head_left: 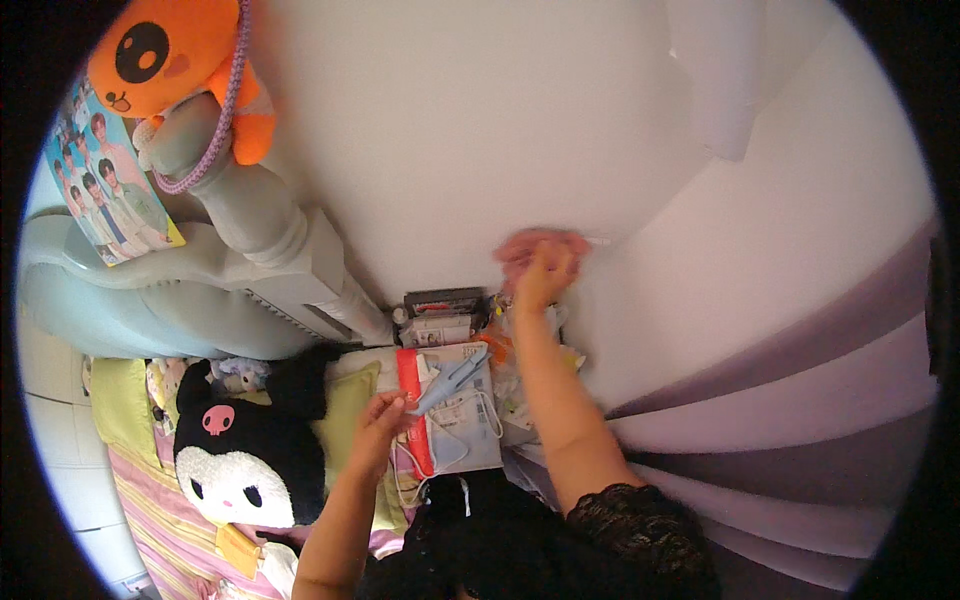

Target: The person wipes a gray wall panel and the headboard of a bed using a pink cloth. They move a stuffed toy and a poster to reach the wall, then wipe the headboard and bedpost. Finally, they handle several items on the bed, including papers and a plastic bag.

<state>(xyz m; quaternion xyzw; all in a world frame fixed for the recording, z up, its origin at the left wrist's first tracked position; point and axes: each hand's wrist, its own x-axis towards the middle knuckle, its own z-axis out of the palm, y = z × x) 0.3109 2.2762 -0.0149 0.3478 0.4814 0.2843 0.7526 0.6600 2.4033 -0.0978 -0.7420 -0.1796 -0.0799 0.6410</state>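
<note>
My right hand [545, 278] is raised against the pale wall, its fingers bunched on a pink cloth [520, 248] that touches the surface. Some blur softens the hand and cloth. Lower and to the left, my left hand [380, 420] has its fingers curled together at the lower end of a light blue, folded, pointed item [452, 382]. White cords [440, 452] loop down around that item. Beneath it lies a white and red package [478, 440].
Left of me, a bed carries a black and white plush [245, 455] and green pillows [125, 410]. An orange plush [215, 60] hangs on the grey bedpost [260, 215]. Boxes [440, 328] stand by the wall. Purple curtains [800, 400] drape at right, under a white pipe [722, 90].
</note>
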